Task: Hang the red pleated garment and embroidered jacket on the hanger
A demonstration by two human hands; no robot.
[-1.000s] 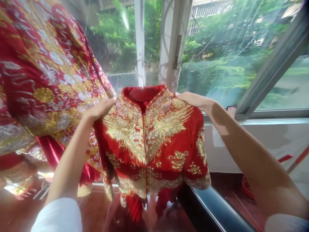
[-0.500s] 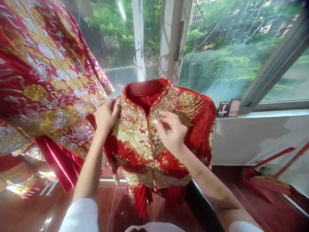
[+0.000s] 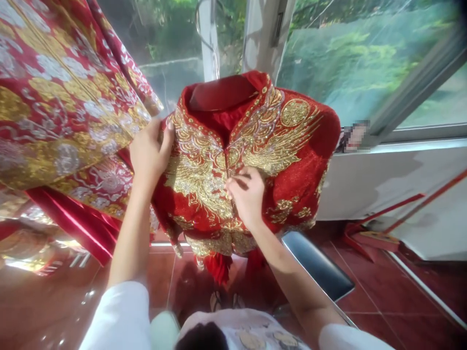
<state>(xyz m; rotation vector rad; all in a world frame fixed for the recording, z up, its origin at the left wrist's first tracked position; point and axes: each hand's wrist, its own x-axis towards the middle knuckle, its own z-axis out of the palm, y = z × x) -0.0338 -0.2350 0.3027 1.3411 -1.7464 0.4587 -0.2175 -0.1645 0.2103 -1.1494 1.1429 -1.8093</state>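
Observation:
A red jacket (image 3: 292, 189) with gold embroidery and a stand collar hangs in front of me on a hanger (image 3: 215, 43), whose metal hook shows above the collar. My left hand (image 3: 150, 150) grips the jacket's shoulder at the left, thumb on the front and fingers behind it. My right hand (image 3: 248, 192) is at the middle of the chest, its thumb and forefinger pinched together at the front opening. Whether a fastener or the edge of the cloth lies in that pinch is too small to tell.
A larger red robe (image 3: 73, 97) with gold and silver embroidery hangs close on the left. Behind stand the window frame (image 3: 262, 39) and sill. A dark padded seat (image 3: 321, 262) is below right, with a red dustpan (image 3: 372, 238) on the tiled floor beyond.
My right hand has moved down along the front opening, from near the upper chest to mid-chest. My left hand stays on the shoulder. The view has tilted down and the jacket appears closer.

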